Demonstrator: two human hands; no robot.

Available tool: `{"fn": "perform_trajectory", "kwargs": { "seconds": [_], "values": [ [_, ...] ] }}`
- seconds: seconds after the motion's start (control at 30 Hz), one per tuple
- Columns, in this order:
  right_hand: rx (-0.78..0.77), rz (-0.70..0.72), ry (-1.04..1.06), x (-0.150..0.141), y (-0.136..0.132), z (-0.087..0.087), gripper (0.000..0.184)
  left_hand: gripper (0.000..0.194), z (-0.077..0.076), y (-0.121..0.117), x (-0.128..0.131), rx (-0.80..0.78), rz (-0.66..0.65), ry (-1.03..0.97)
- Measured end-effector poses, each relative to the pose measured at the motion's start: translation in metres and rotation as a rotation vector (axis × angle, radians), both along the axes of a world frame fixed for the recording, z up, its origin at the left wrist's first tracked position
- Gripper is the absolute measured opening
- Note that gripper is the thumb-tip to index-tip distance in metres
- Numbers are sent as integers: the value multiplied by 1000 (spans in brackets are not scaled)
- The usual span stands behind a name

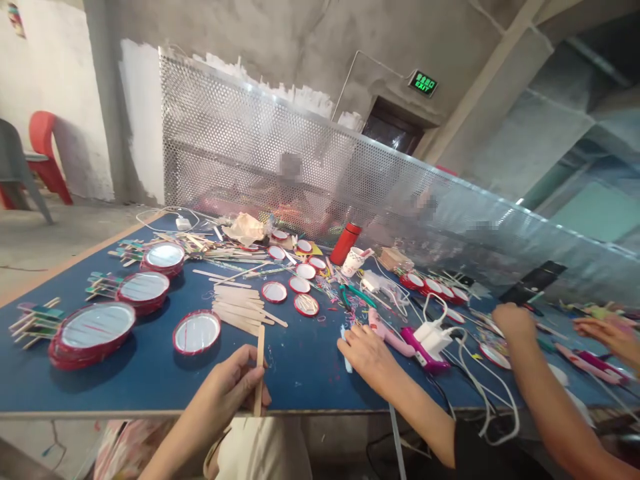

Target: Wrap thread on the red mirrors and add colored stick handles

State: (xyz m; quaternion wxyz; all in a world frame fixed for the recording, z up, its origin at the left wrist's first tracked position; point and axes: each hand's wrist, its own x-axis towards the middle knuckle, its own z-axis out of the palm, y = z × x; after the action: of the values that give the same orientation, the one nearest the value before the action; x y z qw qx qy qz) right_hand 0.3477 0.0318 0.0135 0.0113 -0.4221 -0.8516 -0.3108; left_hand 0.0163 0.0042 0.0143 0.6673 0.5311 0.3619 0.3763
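Head view: L hand (225,387) fingers closed round popsicle stick (259,373), held upright, firm pinch steadies it, near edge of blue table (125,393). R hand out of view. Stick pile (239,308), red-rimmed disc (197,332) just ahead. Co-worker's hand (370,360) well right.

**Red rims on dark blue**

A pale wooden stick (259,373) crosses the dark blue tabletop (310,383). Left of the red flask (344,243), mirrored discs (197,332) have red rims; behind the flask, a silver perforated screen (250,147) shows rows of dots.
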Motion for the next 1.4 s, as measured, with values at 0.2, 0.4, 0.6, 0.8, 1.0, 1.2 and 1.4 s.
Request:
{"fn": "perform_trajectory", "kwargs": {
  "seconds": [0.2,0.4,0.6,0.8,1.0,1.2,1.4],
  "values": [
    [-6,120,-16,-12,5,17,24,39,-9,2,2,108,53,72],
    [133,49,338,-60,-7,41,22,28,-9,5,0,436,98,310],
    [159,-7,930,-131,-28,43,26,25,-8,6,4,364,97,332],
    [-55,3,1978,-155,-26,-2,28,25,-13,3,8,312,84,327],
    [-159,-65,2265,-159,-15,-14,39,21,-13,-6,12,204,81,357],
    [-245,32,2228,-173,-25,-20,33,22,-8,-7,16,177,104,438],
    [-84,92,2030,-173,-43,-37,21,22,-2,-7,18,203,119,529]
  ]
}}
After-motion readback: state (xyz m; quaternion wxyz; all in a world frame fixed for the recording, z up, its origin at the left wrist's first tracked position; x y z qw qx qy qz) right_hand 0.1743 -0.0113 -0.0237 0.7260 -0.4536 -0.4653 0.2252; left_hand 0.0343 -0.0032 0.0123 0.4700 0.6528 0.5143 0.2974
